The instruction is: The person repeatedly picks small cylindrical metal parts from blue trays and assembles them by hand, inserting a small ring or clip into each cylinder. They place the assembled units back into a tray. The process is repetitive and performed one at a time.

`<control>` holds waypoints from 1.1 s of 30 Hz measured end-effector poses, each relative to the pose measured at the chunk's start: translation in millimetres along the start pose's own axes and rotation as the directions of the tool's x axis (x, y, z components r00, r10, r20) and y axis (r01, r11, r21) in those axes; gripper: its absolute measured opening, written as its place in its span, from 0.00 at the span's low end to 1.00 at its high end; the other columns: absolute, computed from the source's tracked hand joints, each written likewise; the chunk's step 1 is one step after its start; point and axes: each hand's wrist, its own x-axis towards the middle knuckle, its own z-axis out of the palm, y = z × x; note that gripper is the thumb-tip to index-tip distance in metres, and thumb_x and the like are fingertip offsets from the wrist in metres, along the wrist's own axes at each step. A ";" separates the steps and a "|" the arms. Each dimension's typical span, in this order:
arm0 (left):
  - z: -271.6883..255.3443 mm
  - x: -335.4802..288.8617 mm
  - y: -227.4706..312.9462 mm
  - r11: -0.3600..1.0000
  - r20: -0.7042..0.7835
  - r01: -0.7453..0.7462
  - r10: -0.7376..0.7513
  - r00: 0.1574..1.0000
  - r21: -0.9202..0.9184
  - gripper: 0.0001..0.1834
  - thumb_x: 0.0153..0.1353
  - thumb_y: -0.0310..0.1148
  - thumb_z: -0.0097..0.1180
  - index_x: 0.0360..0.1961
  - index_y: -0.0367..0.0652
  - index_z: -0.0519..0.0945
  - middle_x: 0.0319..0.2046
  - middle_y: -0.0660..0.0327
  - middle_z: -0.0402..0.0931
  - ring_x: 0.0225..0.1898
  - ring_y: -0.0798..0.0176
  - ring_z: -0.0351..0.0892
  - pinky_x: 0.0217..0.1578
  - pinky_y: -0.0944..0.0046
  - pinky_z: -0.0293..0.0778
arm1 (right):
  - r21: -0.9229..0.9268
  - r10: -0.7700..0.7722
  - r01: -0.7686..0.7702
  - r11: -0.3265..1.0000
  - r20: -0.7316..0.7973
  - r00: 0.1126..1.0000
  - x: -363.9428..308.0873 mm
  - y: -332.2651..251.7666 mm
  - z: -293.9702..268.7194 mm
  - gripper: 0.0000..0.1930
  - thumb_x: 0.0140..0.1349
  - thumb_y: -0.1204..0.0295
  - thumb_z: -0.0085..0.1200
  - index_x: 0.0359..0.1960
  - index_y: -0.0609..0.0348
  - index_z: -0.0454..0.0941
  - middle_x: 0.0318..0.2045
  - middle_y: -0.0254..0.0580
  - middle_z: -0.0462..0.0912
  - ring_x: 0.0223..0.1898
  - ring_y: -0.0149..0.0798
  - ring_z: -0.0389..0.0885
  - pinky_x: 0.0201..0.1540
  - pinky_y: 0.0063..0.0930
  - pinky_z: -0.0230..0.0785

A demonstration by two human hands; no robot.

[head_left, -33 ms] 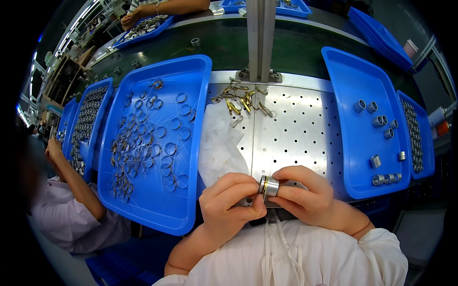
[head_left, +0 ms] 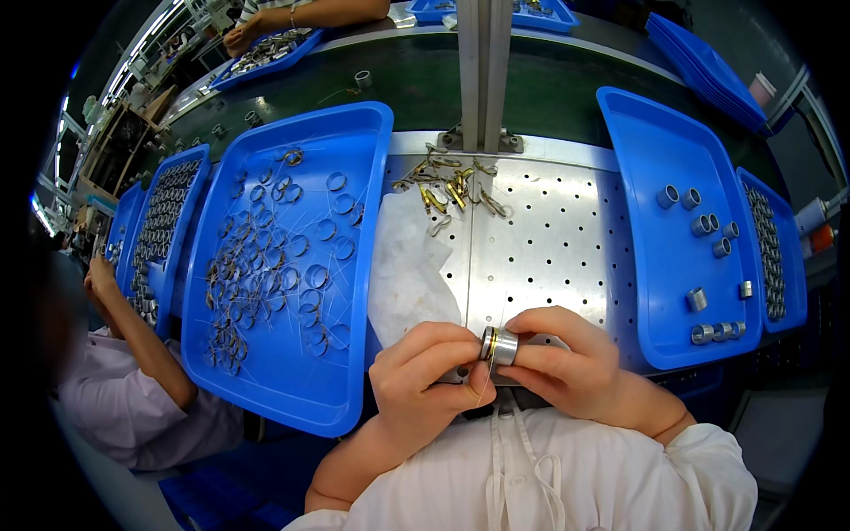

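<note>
Close to my body, both hands meet at one small part above the near edge of the metal work plate. Between the fingertips of my right hand (head_left: 567, 361) is a short silver metal sleeve (head_left: 505, 347), lying on its side. My left hand (head_left: 429, 365) pinches a dark ring with thin wires (head_left: 487, 342) at the sleeve's left end. A yellowish band shows where ring and sleeve meet. Fine wires hang down by my left thumb. The ring and sleeve touch; how far one sits inside the other I cannot tell.
On the left, a blue tray (head_left: 379, 221) holds many wired rings. Another blue tray (head_left: 651, 341) on the right carries several metal sleeves. Small brass-coloured pieces (head_left: 453, 188) lie beyond a white sheet (head_left: 407, 274). A metal post (head_left: 483, 80) rises at the back. A co-worker's arm (head_left: 146, 341) is at far left.
</note>
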 end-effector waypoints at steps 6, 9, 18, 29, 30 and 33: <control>3.4 1.9 -0.2 0.999 -0.026 -0.041 0.041 0.999 -0.008 0.11 0.36 0.20 0.63 0.25 0.38 0.79 0.28 0.60 0.77 0.24 0.65 0.77 0.23 0.71 0.73 | 0.099 0.122 -0.122 0.988 0.002 0.993 1.2 -2.4 -3.0 0.12 0.44 0.78 0.64 0.32 0.63 0.77 0.38 0.46 0.77 0.30 0.39 0.78 0.30 0.25 0.73; 1.7 2.2 -4.8 0.992 -0.002 0.069 -0.069 0.998 -0.103 0.10 0.37 0.19 0.63 0.26 0.37 0.79 0.29 0.59 0.77 0.25 0.65 0.77 0.25 0.71 0.74 | 0.034 0.081 -0.080 0.996 -0.016 0.997 0.7 -1.1 -2.3 0.12 0.45 0.78 0.64 0.32 0.64 0.76 0.39 0.46 0.76 0.31 0.40 0.78 0.31 0.25 0.73; -1.6 5.2 2.0 0.982 0.041 0.138 -0.134 0.990 -0.126 0.11 0.36 0.18 0.63 0.26 0.35 0.79 0.27 0.59 0.77 0.24 0.66 0.78 0.26 0.73 0.74 | -0.083 -0.064 0.065 0.994 0.015 0.998 3.4 -0.7 -3.0 0.13 0.45 0.78 0.63 0.34 0.65 0.75 0.38 0.49 0.76 0.34 0.42 0.78 0.32 0.27 0.73; 4.8 1.6 -1.1 0.997 -0.029 -0.082 0.083 0.996 0.013 0.11 0.36 0.20 0.64 0.25 0.38 0.79 0.27 0.61 0.77 0.22 0.67 0.76 0.22 0.73 0.72 | 0.130 0.204 -0.207 0.970 0.032 0.978 -0.3 -3.2 -4.6 0.12 0.44 0.79 0.64 0.33 0.62 0.77 0.39 0.46 0.76 0.32 0.39 0.79 0.33 0.25 0.73; 4.9 2.3 -2.3 0.997 -0.032 -0.083 0.083 0.996 -0.001 0.11 0.37 0.20 0.64 0.25 0.38 0.79 0.28 0.60 0.77 0.22 0.67 0.76 0.23 0.73 0.72 | 0.117 0.195 -0.196 0.973 0.026 0.981 -0.7 -3.0 -3.7 0.13 0.44 0.79 0.64 0.34 0.61 0.78 0.40 0.45 0.76 0.34 0.39 0.79 0.34 0.25 0.73; 2.8 4.2 -0.9 0.992 -0.004 0.067 -0.068 0.998 -0.108 0.10 0.38 0.18 0.63 0.26 0.36 0.78 0.28 0.60 0.77 0.22 0.69 0.77 0.24 0.73 0.73 | 0.032 0.101 -0.101 0.994 0.011 0.995 0.3 -2.1 -3.2 0.14 0.43 0.80 0.65 0.34 0.60 0.78 0.40 0.45 0.76 0.36 0.40 0.79 0.35 0.25 0.73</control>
